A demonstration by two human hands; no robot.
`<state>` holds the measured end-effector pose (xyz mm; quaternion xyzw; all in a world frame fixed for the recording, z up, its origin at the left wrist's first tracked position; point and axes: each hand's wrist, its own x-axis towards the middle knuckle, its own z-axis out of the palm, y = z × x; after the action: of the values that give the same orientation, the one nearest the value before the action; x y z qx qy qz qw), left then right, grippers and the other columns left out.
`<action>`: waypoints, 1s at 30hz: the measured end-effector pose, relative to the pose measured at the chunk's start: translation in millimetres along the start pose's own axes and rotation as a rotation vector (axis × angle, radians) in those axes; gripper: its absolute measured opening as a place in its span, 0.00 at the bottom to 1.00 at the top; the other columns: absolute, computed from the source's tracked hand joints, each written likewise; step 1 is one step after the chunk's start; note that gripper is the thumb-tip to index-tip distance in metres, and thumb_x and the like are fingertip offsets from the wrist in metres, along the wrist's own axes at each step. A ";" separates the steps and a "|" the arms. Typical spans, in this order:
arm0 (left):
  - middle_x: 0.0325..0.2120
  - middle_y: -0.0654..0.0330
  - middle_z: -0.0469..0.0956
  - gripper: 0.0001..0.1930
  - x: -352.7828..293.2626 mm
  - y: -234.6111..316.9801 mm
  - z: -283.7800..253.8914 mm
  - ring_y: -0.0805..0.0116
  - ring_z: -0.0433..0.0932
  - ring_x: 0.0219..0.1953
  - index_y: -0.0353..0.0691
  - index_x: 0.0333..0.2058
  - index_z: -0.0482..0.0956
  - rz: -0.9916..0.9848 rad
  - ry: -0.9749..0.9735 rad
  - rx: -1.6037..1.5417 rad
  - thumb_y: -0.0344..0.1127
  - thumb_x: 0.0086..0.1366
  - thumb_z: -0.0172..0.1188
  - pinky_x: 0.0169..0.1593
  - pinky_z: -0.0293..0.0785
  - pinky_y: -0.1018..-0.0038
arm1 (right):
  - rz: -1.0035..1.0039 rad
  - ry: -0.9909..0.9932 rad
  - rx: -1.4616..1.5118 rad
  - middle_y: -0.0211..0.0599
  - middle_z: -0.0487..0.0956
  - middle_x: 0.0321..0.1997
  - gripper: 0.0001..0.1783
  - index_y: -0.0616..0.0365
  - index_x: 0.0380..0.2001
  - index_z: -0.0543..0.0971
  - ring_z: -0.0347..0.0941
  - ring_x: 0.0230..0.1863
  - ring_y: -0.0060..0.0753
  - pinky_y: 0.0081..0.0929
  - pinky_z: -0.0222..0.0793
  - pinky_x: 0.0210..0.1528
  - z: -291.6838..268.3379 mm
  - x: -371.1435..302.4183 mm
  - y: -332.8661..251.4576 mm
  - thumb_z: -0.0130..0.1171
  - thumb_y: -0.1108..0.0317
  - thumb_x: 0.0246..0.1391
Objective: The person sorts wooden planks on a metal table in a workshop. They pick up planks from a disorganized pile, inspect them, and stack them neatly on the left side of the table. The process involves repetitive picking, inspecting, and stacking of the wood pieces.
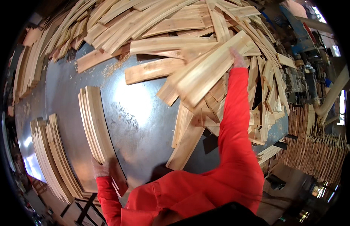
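My right hand (238,59), blurred by motion, is closed on the far right part of a pale wooden board (209,71). That board slants over a loose heap of similar boards (175,25) on the metal table. At the near left, my left hand (101,168) grips the near end of a row of boards standing on edge (94,124). Its fingers lie against the row's left side, and part of the hand is hard to make out. Two more upright bundles, a wider one (46,158) and a narrower one (62,150), stand farther left.
The grey metal table (144,132) carries wood shavings (114,67) and a bright glare patch. More boards (29,67) are stacked at the far left. To the right are a large stack of thin slats (314,147) and machinery (307,71). A black metal frame (84,209) stands below the table's near-left edge.
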<state>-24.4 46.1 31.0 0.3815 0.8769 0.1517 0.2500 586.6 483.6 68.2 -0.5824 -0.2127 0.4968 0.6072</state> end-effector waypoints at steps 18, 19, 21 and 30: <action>0.42 0.44 0.80 0.37 -0.8 -62.3 -58.5 0.48 0.79 0.46 0.36 0.52 0.70 -0.131 -0.024 -0.126 0.55 0.50 0.66 0.50 0.74 0.60 | 0.065 -0.527 -1.122 0.60 0.72 0.58 0.50 0.69 0.62 0.60 0.70 0.59 0.52 0.33 0.65 0.60 137.1 -446.7 189.7 0.69 0.51 0.42; 0.43 0.44 0.80 0.38 -0.6 -62.2 -64.3 0.47 0.79 0.47 0.35 0.53 0.69 -0.156 -0.042 -0.070 0.56 0.50 0.65 0.50 0.73 0.59 | 0.042 -0.515 -1.132 0.60 0.72 0.57 0.49 0.70 0.61 0.61 0.71 0.58 0.53 0.33 0.66 0.60 157.5 -470.9 176.0 0.69 0.51 0.42; 0.45 0.43 0.79 0.41 2.9 -35.6 -90.3 0.45 0.78 0.49 0.35 0.55 0.66 -0.190 -0.061 0.043 0.58 0.50 0.64 0.52 0.72 0.59 | -0.234 -0.469 -1.294 0.61 0.74 0.55 0.44 0.68 0.56 0.65 0.70 0.58 0.58 0.40 0.66 0.59 181.2 -489.2 215.1 0.63 0.44 0.46; 0.64 0.42 0.61 0.60 4.2 -46.4 -102.2 0.47 0.66 0.63 0.39 0.69 0.39 -0.165 -0.211 0.055 0.69 0.50 0.61 0.61 0.65 0.59 | -0.049 -0.691 -1.273 0.63 0.72 0.57 0.41 0.66 0.61 0.64 0.69 0.60 0.58 0.41 0.64 0.61 243.5 -509.9 299.2 0.48 0.40 0.57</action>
<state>-111.0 10.8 93.2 0.3284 0.8780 0.0654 0.3421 64.3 118.9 13.0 -0.6278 -0.6536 0.4185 0.0594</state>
